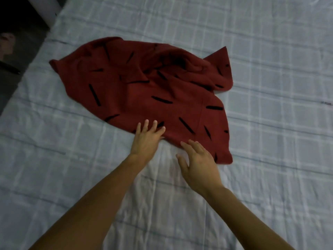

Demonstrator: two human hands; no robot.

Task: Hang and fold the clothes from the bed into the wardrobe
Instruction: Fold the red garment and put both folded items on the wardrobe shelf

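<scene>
A: Head view. Nearest the lens we log two bare forearms. The left forearm (86, 204) enters from the lower left and the right forearm (252, 219) from the lower right. Both reach forward over the bed sheet (270, 159).

B: Hand states?

A: On the left hand (146, 139) the fingers are straight and spread, palm down, with the fingertips lying on the near edge of the red garment (162, 98). It grips nothing. On the right hand (198, 163) the fingers are extended and loosely apart, thumb out, at the garment's near hem just beside the left hand. It holds nothing. We cannot tell whether its fingertips press the cloth or only meet its edge.

B: Garment position?

A: It is dark red with short black dashes and lies rumpled on the sheet, near the middle of the view. The far part is bunched into folds and the near part is flatter. One corner points toward the far right.

B: Surface?

A: The sheet is pale blue-grey with a lighter check of crossing stripes. It is creased, most so beneath the forearms, and fills nearly the whole view.

B: Room?

A: The light is dim. The sheet's edge runs diagonally at upper left. Beyond it is a dark floor (27, 20) with a pale blurred shape (7, 42) we cannot identify.
</scene>
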